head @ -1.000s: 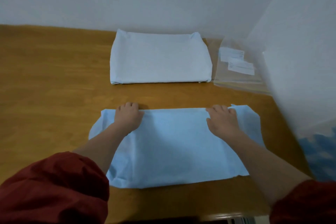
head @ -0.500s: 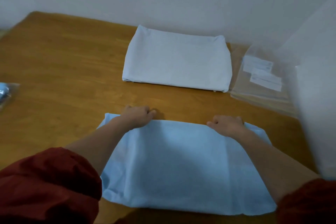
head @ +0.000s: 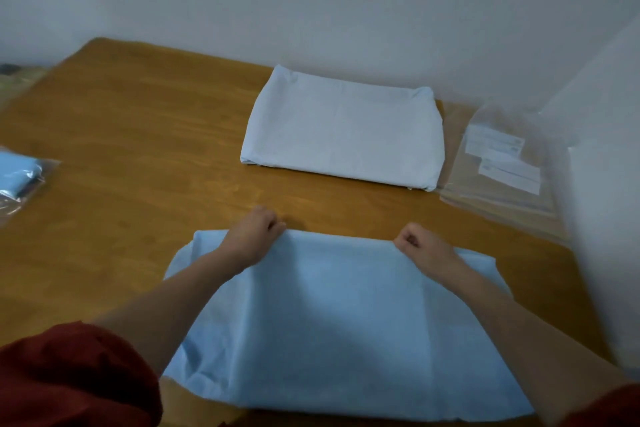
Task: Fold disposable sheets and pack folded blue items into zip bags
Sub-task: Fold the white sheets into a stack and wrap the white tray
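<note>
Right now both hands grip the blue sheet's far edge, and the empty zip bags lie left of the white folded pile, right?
No: the head view shows the empty zip bags right of the white folded pile. The left hand and right hand grip the far edge of the blue sheet.

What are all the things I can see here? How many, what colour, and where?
table: 1, brown wood, under everything
blue sheet: 1, light blue, flat on the near side
folded stack: 1, whitish, far side
zip bags: pile, count unclear, clear with white labels, right of the stack
packed bag: 1, clear with blue inside, left edge
sleeves: 2, dark red, bottom corners
left hand: 1, grips the sheet's far edge
right hand: 1, grips the same edge
</note>
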